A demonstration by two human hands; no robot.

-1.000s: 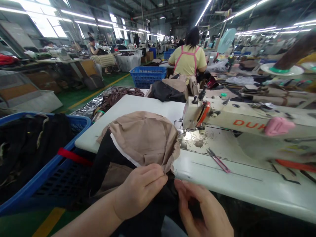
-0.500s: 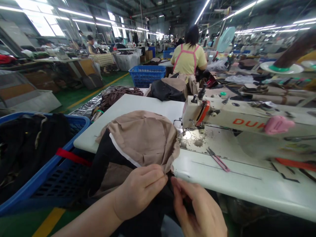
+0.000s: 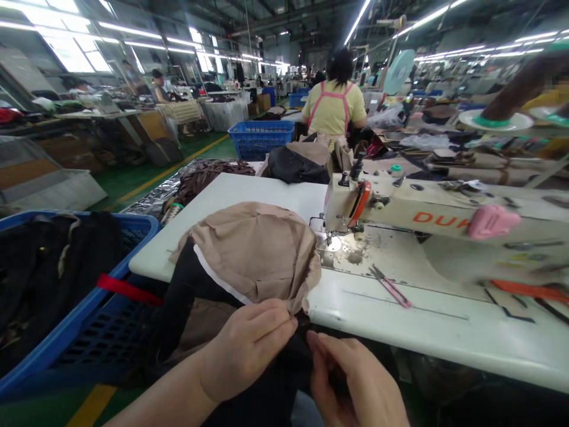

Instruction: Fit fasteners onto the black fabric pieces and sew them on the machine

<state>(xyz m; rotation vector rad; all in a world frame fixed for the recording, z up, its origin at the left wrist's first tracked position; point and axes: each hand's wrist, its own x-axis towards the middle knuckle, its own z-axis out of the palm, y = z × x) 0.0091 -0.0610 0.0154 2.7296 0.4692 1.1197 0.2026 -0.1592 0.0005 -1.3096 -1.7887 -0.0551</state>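
A sewn piece of tan and black fabric (image 3: pixel 258 249) with a white strip along one seam lies bunched over the table's front edge, its black part hanging down. My left hand (image 3: pixel 255 341) is closed in a pinch on its gathered tan edge. Just to the right, my right hand (image 3: pixel 351 373) is also closed, thumb and fingertips together against the black cloth. Whatever lies between those fingertips is hidden. Beyond the hands stands a sewing machine (image 3: pixel 400 207), its lit needle area right of the fabric and apart from it.
Pink-handled thread snips (image 3: pixel 391 287) lie on the white table (image 3: pixel 400 320). A blue basket (image 3: pixel 84 296) of dark cloth stands at left. Ahead are a pile of brown strips (image 3: pixel 213 181), another blue basket (image 3: pixel 260 139) and a seated person (image 3: pixel 333 107). Thread cones stand at right.
The view has shifted slightly. My right hand sits a little lower and farther from the left, with a wider gap between their fingertips. My left hand keeps its pinch on the fabric.
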